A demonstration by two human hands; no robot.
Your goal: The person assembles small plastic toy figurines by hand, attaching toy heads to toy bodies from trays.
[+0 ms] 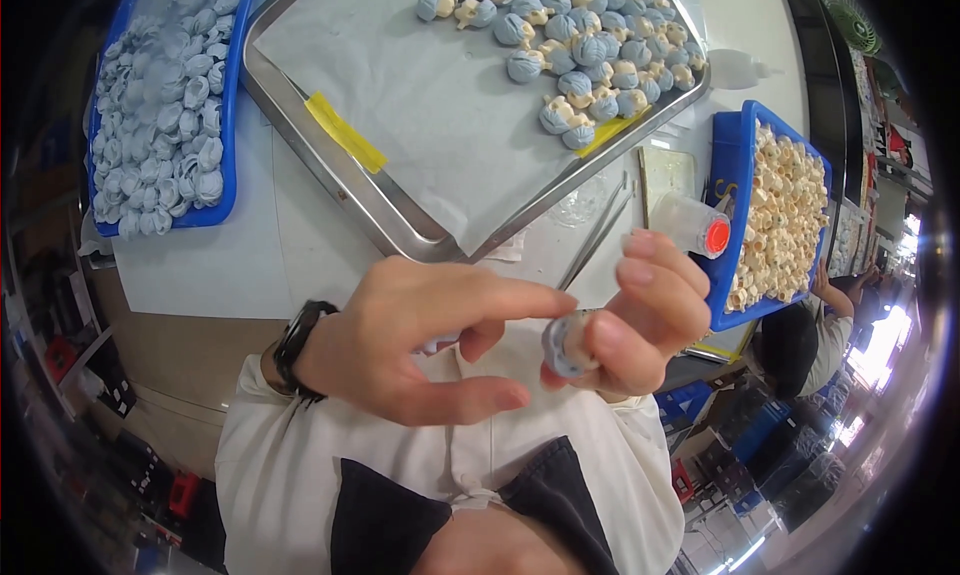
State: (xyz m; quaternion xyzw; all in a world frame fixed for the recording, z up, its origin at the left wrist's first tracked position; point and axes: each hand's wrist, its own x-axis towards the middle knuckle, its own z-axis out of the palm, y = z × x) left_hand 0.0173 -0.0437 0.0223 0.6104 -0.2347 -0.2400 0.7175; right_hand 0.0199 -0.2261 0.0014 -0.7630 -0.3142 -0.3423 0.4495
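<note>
My right hand point(640, 320) pinches a small doll head point(575, 343) between thumb and fingers; it is beige with grey-blue hair. Reaching across from the left, my left hand point(420, 340) has its index fingertip at the top of that doll head, thumb held apart. Its other fingers are curled, and part of a pale blue hair piece point(440, 343) shows beneath them. Beyond my hands is a metal tray point(400, 210) lined with white paper. Many finished-looking doll heads point(580, 50) with blue hair lie at its far right.
At the left, a blue tray point(232, 125) holds loose pale blue hair pieces point(165, 125). On the right, a blue bin point(735, 165) contains beige head parts point(780, 215). Tweezers point(600, 235) and a clear bottle with a red cap point(690, 225) lie between. Another person point(800, 340) sits farther right.
</note>
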